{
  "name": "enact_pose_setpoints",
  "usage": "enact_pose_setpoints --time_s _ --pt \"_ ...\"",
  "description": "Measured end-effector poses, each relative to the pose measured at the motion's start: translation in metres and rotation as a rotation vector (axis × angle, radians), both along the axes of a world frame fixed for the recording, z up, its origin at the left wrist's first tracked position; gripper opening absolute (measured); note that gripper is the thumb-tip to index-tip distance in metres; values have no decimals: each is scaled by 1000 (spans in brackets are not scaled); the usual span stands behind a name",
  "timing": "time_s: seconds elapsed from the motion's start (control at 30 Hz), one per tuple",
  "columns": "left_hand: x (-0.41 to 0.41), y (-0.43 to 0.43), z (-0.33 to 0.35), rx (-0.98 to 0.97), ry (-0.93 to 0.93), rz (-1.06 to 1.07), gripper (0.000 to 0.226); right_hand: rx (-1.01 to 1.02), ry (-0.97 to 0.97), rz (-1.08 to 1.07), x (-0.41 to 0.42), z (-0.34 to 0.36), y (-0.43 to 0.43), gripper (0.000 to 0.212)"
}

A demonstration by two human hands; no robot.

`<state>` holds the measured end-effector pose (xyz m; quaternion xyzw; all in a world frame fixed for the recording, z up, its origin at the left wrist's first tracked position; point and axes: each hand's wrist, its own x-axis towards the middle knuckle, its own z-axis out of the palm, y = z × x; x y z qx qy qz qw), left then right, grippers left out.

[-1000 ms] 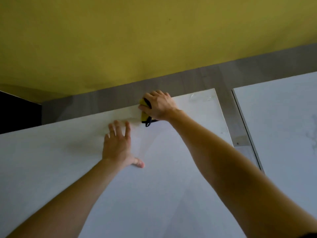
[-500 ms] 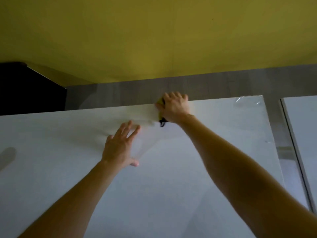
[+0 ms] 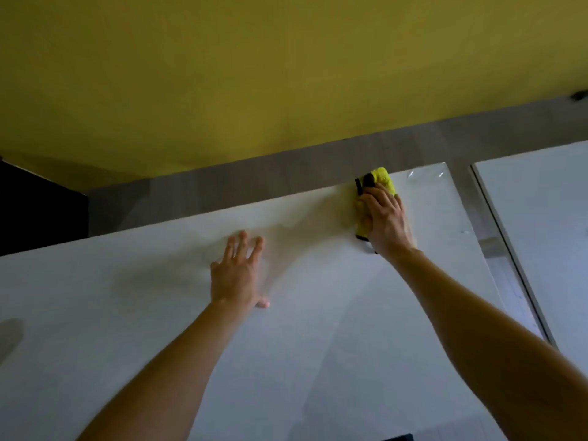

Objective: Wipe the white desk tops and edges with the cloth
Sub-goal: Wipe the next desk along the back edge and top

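The yellow wall [image 3: 286, 74] fills the upper half of the view, with a grey strip of floor [image 3: 254, 183] below it. Under that lies the white bench [image 3: 318, 361], a broad, flat, glossy top whose far edge runs slantwise across the frame. A second white bench [image 3: 541, 218] stands to the right, apart from the first across a narrow gap.

The left hand [image 3: 235, 275] rests flat on the bench top, fingers spread and straight, holding nothing; it looks like a brace for the reach. The right hand [image 3: 386, 218] is stretched to the far edge near the right corner, its fingers bent over the cloth [image 3: 385, 178] and its thumb against the cloth's left side, so it is clamped on the cloth and presses it down.

The cloth is a small yellow pad with black trim, and its tip pokes past the fingertips at the very rim. It looks soft, light and plush. It should fold readily over an edge and glide on the slick top, so it probably needs steady downward pressure. The best hold is likely the present one, a palm over the bunched middle, leaving the loose front free to wrap the rim.
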<state>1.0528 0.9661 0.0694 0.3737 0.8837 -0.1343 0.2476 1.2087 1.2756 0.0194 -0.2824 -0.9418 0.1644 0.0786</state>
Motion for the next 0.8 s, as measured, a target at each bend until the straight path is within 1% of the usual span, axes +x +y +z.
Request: enact_pose_setpoints --time_s 0.07,0.1,0.2,0.27,0.33,0.4,0.43,0.47,0.5,0.53,0.57,0.63,0.67,0.7,0.73,0.8 --pt "-2 -1 -3 -7 3 -9 155 -59 -72 -65 37 1 -35 54" --pt "-3 0 -3 -9 2 -14 155 -86 -99 -73 53 2 -55 53" --pt "-8 3 -4 6 -12 -10 157 -229 -55 -79 91 19 -100 23" --pt "-11 2 -5 -6 -54 16 153 -376 -44 -175 113 40 -118 18" --pt "-10 3 -4 -21 -117 57 139 -505 -6 -309 139 60 -136 19" --pt "6 14 -2 72 -143 17 110 -598 51 -455 167 81 -150 17" --pt "21 23 2 151 -204 -30 92 -614 66 -511 180 92 -154 16" --pt "40 35 8 239 -324 -53 75 -633 81 -548 191 102 -157 16" --pt "64 46 17 311 -493 -23 63 -650 108 -557 201 113 -158 17" --pt "90 55 28 350 -692 62 55 -678 149 -554 211 125 -159 19" --pt "116 64 41 359 -898 176 54 -714 190 -538 220 138 -159 20" --pt "160 78 63 360 -1244 387 68 -791 275 -537 240 163 -157 23" --pt "177 84 72 372 -1360 453 75 -831 331 -548 251 174 -155 24" --pt "191 90 80 396 -1442 475 75 -869 379 -558 262 183 -152 24" --pt "203 96 84 437 -1496 471 65 -904 419 -567 272 189 -150 24" --pt "226 111 93 510 -1484 418 39 -933 465 -585 294 194 -143 27"
